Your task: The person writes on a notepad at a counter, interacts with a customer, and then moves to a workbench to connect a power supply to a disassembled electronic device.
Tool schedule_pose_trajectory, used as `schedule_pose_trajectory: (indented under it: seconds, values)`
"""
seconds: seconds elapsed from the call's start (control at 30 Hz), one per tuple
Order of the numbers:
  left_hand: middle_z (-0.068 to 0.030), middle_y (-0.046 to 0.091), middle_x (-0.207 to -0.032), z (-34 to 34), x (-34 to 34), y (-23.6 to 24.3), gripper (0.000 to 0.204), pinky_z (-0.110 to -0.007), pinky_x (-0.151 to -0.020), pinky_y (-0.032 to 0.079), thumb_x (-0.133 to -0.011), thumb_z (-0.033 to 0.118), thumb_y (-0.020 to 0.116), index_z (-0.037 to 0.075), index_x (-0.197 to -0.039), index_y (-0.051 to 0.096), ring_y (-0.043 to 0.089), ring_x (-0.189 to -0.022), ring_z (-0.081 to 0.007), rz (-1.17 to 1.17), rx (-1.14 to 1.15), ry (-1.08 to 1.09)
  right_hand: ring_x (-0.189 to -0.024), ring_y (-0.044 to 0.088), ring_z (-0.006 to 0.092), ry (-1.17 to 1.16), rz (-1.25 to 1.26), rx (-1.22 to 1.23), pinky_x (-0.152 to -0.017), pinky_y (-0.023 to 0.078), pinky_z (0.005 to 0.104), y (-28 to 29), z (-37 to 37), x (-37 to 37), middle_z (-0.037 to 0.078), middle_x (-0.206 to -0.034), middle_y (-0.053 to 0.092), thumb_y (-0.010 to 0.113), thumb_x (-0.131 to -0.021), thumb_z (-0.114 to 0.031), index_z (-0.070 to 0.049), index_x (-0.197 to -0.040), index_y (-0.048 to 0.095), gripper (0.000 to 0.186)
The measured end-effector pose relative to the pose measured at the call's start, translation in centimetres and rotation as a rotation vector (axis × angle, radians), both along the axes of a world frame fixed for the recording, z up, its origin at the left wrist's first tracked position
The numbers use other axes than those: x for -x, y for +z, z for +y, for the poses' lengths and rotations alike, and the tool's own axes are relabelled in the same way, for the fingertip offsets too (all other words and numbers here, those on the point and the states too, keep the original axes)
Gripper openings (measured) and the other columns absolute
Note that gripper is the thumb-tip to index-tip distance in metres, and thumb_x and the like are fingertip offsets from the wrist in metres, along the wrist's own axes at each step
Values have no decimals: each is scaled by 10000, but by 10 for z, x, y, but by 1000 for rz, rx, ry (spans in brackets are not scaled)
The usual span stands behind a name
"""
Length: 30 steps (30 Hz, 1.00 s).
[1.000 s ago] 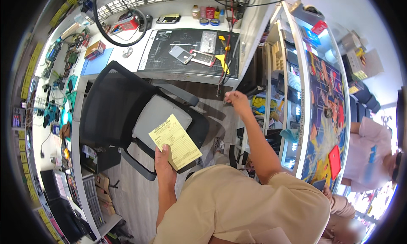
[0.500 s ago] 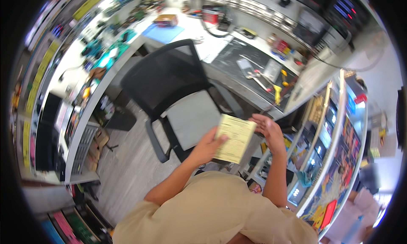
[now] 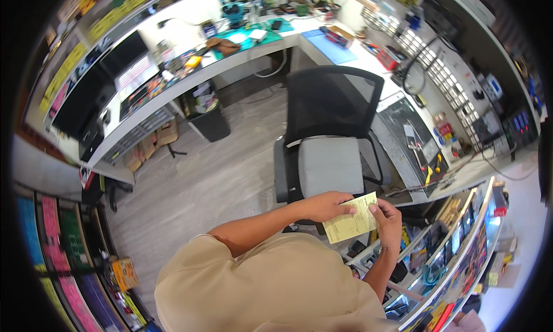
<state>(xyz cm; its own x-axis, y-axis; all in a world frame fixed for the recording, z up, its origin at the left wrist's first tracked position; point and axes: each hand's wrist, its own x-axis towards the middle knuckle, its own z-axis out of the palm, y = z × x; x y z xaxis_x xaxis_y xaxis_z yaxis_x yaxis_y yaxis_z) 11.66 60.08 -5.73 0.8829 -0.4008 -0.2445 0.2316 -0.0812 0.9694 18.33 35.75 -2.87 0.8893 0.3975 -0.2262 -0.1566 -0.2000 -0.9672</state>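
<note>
A small yellow printed sheet of paper (image 3: 349, 223) is held tilted in front of my body. My left hand (image 3: 329, 207) grips its upper left edge, the thumb lying across the printed face. At the sheet's right edge, my right hand (image 3: 389, 218) pinches it with the thumb on top and the fingers behind. What lies under the paper is hidden. Just beyond my hands stands an office chair with a grey seat (image 3: 330, 166) and a black mesh back.
A white workbench (image 3: 236, 52) curves round the far side, with a teal mat (image 3: 245, 39) on it. Tools lie on a black work mat (image 3: 403, 124) at the right. A dark bin (image 3: 210, 123) stands under the bench. Glass display shelving (image 3: 455, 257) is close on my right.
My view has turned left, so the chair and bench sit further right. My right hand, formerly open beside the paper, now pinches its right edge. The sheet has tilted.
</note>
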Motion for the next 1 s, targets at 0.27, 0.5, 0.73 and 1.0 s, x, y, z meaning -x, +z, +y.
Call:
schedule_pose_trajectory:
  seconds: [0.27, 0.5, 0.73, 1.0]
  values:
    - [-72, 728, -1116, 49, 137, -12, 523, -341, -860, 552, -1132, 490, 541, 22, -1341, 645, 671, -996, -139, 41, 108, 290, -914, 674, 94, 282, 7, -17, -858, 526, 262, -4, 82, 69, 51, -1036, 774, 733, -1018, -106, 57, -1217, 750, 258]
    - [-36, 715, -1164, 61, 233, -32, 480, -318, -910, 540, -1137, 434, 561, 36, -1399, 617, 647, -1049, -112, 105, 152, 329, -899, 668, 72, 276, 55, -46, -818, 531, 251, -12, 107, 164, 39, -1022, 779, 739, -1022, -127, 53, -1194, 765, 250]
    - [-25, 715, -1189, 94, 269, -36, 431, -317, -942, 544, -1139, 359, 585, 36, -1423, 603, 648, -1068, -85, 65, 284, 38, -882, 665, 69, -19, -42, 32, -786, 530, 252, 11, 113, 269, 35, -994, 774, 783, -1005, -160, 38, -1220, 761, 293]
    - [-30, 727, -1208, 138, 347, -35, 414, -292, -931, 551, -1141, 335, 582, 12, -1397, 617, 668, -1066, -82, 103, 274, -324, -944, 680, 101, -484, -279, 164, -850, 543, 275, 46, 154, 430, 36, -1079, 775, 754, -1017, -151, 10, -1281, 734, 310]
